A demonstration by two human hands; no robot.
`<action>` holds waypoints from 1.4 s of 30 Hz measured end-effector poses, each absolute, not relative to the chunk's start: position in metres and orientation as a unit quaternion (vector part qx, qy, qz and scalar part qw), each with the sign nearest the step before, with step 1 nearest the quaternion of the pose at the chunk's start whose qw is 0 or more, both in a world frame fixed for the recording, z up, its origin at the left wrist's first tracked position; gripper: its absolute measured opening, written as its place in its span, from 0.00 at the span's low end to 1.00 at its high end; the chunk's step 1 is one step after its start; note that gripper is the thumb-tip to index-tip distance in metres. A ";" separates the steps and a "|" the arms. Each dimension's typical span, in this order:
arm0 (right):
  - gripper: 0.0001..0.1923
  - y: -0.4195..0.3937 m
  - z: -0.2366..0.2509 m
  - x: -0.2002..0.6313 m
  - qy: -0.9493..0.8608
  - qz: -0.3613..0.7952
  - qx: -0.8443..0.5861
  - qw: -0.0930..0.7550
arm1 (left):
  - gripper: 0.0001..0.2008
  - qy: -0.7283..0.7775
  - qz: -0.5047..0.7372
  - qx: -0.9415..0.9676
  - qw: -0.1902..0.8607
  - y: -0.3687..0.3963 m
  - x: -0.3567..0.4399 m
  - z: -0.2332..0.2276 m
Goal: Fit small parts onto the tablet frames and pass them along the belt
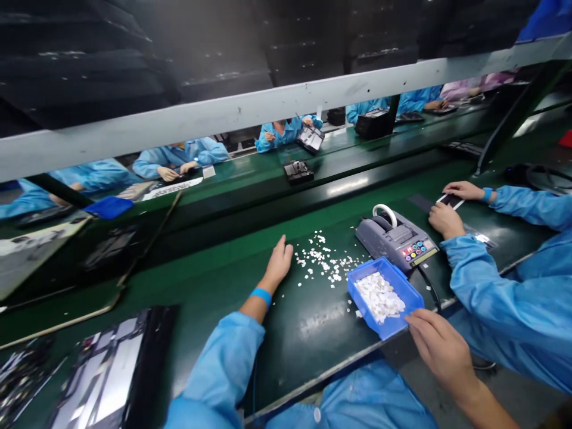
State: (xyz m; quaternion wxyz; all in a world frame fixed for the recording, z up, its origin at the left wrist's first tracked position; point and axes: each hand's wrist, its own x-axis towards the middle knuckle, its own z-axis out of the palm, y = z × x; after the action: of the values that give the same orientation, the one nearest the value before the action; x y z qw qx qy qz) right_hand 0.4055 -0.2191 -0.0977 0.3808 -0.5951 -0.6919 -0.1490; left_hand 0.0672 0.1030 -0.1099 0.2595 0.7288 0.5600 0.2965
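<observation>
Left hand (277, 264) lies flat on the dark green table (214, 280), fingers loosely spread, holding nothing; fingertips just beside the scatter of small white paper bits (324, 259). Right hand (440, 348) sits at the near right corner of the shallow blue plastic tray (357, 275), fingers curled at its rim; thumb side hidden, so can't tell whether it actually grips the tray. Tray sits at the table's near edge, tilted diagonally, half full of the same white bits, a few spilled beside it. Grey tape dispenser machine with coloured buttons (395, 238) stands just behind the tray. Co-worker in a blue sleeve (487, 280) on the right: one hand by the dispenser, the other on a dark strip. Black tray of parts (114, 369) at near left.
</observation>
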 end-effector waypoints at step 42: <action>0.11 -0.334 -0.113 0.431 -0.652 -0.246 -0.644 0.315 | 0.38 0.195 0.089 0.928 0.305 0.106 0.212 -0.105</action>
State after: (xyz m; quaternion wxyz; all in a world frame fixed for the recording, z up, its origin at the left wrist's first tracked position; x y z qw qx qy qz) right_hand 0.4314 -0.3341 -0.1130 0.3151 -0.6442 -0.6520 -0.2463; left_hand 0.2119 0.1056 -0.1055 0.3055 0.9278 0.1945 0.0893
